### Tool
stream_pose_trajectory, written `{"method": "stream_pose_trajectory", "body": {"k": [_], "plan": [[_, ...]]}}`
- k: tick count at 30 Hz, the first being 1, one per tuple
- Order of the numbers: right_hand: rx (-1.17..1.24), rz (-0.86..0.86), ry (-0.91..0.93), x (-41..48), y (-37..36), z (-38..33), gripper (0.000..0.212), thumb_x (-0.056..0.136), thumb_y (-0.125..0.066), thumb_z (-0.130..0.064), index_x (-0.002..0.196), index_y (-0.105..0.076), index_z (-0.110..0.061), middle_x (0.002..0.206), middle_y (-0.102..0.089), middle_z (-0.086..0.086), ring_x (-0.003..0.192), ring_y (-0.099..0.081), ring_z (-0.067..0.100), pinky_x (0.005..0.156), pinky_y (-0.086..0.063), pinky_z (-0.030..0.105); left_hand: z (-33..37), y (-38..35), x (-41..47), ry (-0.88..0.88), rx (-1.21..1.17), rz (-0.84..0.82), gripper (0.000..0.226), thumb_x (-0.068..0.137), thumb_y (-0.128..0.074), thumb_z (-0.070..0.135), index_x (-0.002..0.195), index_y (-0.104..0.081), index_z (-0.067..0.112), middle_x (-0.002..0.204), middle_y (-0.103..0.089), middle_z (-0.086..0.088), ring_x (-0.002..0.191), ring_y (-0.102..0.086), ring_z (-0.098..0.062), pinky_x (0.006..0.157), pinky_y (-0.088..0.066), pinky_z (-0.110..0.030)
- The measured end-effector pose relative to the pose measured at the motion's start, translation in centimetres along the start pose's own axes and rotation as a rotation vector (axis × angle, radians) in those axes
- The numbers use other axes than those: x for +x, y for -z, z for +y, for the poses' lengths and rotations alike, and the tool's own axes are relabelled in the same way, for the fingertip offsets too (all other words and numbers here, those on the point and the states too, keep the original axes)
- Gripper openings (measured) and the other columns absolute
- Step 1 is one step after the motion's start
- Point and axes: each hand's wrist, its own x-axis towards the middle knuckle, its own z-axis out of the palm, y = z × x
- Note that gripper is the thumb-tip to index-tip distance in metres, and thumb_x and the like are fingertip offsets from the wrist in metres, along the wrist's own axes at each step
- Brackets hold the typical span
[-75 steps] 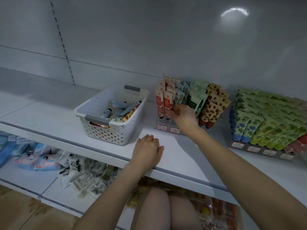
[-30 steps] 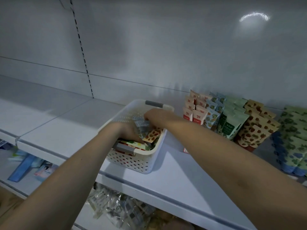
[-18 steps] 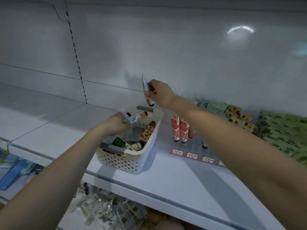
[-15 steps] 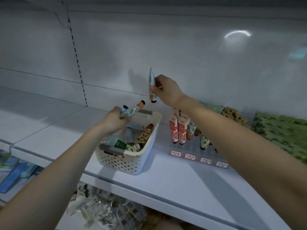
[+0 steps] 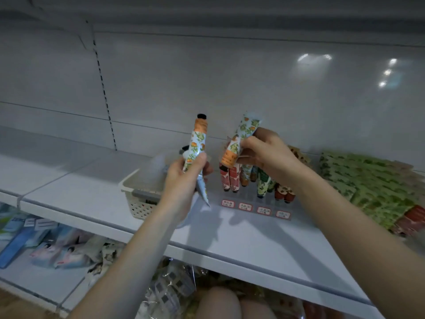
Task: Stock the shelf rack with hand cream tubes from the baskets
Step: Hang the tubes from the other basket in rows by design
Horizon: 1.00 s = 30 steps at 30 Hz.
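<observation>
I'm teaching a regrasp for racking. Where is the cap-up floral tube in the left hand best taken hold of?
Probably the bare upper body of the floral tube, just below its orange neck, coming from the right: the left hand wraps the lower half, and its flat tail pokes out beneath.

Four red-bordered labels (image 5: 245,206) on rack (image 5: 250,198) front: print too blurred; nothing readable.
</observation>
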Motion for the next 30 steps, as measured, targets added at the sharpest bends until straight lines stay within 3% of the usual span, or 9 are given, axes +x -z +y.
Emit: {"method": "stream_pose_trajectory", "body": {"k": [5,9,16,18,20,22,25,27,30], "plan": [[0.115,0.059,-0.062,-3.1,1.0,1.5,0.012,0.092,-0.049,-0.006,0.087,-0.059,-0.01,0.085,-0.065,0.007,0.08,-0.065,0.022,0.08,-0.056,0.039,-3.1,-2.7,-3.9,0.097,-0.072,-0.08,0.025,0.085,-0.063,0.02,0.107,-0.06,0.008,0.1,-0.068,-0.011,0.098,-0.064,-0.028,0.087,-0.051,-0.043],[0.057,0.082,-0.035,-4.5,2.1,2.2,0.006,0.09,-0.055,-0.006,0.092,-0.059,-0.01,0.089,-0.067,0.008,0.078,-0.068,0.02,0.075,-0.059,0.035,-4.3,-4.3,-5.2,0.146,-0.183,-0.105,0.02,0.089,-0.056,0.013,0.108,-0.06,0.007,0.087,-0.07,-0.002,0.076,-0.066,-0.011,0.067,-0.053,-0.024],[-0.013,0.292,-0.003,-3.7,5.2,1.3,0.01,0.089,-0.058,-0.01,0.089,-0.056,-0.02,0.089,-0.067,0.006,0.069,-0.068,0.011,0.066,-0.057,0.022,-5.5,-4.1,-5.6,0.15,-0.083,-0.007,0.013,0.088,-0.06,0.017,0.1,-0.058,0.014,0.078,-0.059,0.0,0.071,-0.055,-0.013,0.073,-0.046,-0.031],[-0.117,0.361,-0.011,-2.7,6.4,1.3,0.003,0.091,-0.056,-0.017,0.094,-0.056,-0.017,0.098,-0.066,0.012,0.079,-0.067,0.015,0.068,-0.056,0.02,-5.8,-3.5,-5.6,0.154,-0.066,0.026,0.012,0.088,-0.06,0.016,0.099,-0.056,0.016,0.076,-0.055,-0.001,0.067,-0.052,-0.012,0.067,-0.046,-0.027],[-0.292,0.409,-0.016,-1.8,7.3,1.6,0.015,0.093,-0.052,-0.022,0.096,-0.056,-0.007,0.104,-0.063,0.024,0.087,-0.067,0.023,0.07,-0.057,0.022,-6.0,-3.1,-5.5,0.155,-0.056,0.047,0.014,0.089,-0.06,0.015,0.101,-0.054,0.016,0.075,-0.053,0.0,0.065,-0.05,-0.011,0.065,-0.045,-0.026],[-0.413,0.412,0.011,-1.1,7.8,2.1,0.021,0.093,-0.05,-0.021,0.086,-0.055,-0.002,0.095,-0.061,0.03,0.082,-0.067,0.025,0.07,-0.057,0.031,-6.1,-2.7,-5.2,0.15,-0.048,0.058,0.022,0.088,-0.06,0.016,0.108,-0.053,0.012,0.078,-0.052,-0.001,0.066,-0.049,-0.011,0.067,-0.044,-0.026],[-0.593,0.41,0.061,-0.4,7.9,2.7,0.014,0.091,-0.054,-0.019,0.08,-0.056,-0.01,0.066,-0.054,0.011,0.062,-0.057,0.017,0.064,-0.043,0.031,-6.4,-2.4,-4.8,0.151,-0.045,0.066,0.023,0.088,-0.061,0.016,0.109,-0.052,0.011,0.077,-0.051,-0.001,0.066,-0.048,-0.011,0.068,-0.044,-0.026],[-0.676,0.434,0.089,0.1,7.5,3.0,0.002,0.089,-0.058,-0.019,0.088,-0.057,-0.016,0.072,-0.059,0.006,0.072,-0.059,0.023,0.067,-0.046,0.031,-6.5,-2.2,-4.6,0.157,-0.047,0.073,0.016,0.087,-0.061,0.015,0.101,-0.054,0.015,0.075,-0.051,0.0,0.065,-0.048,-0.01,0.068,-0.044,-0.026],[-0.717,0.454,0.085,1.0,7.0,3.1,0.009,0.087,-0.06,-0.017,0.096,-0.06,-0.014,0.085,-0.067,0.011,0.083,-0.065,0.026,0.076,-0.052,0.034,-6.8,-1.9,-4.3,0.157,-0.039,0.088,0.012,0.087,-0.062,0.014,0.096,-0.054,0.017,0.075,-0.052,0.0,0.064,-0.049,-0.011,0.068,-0.045,-0.028]]}}
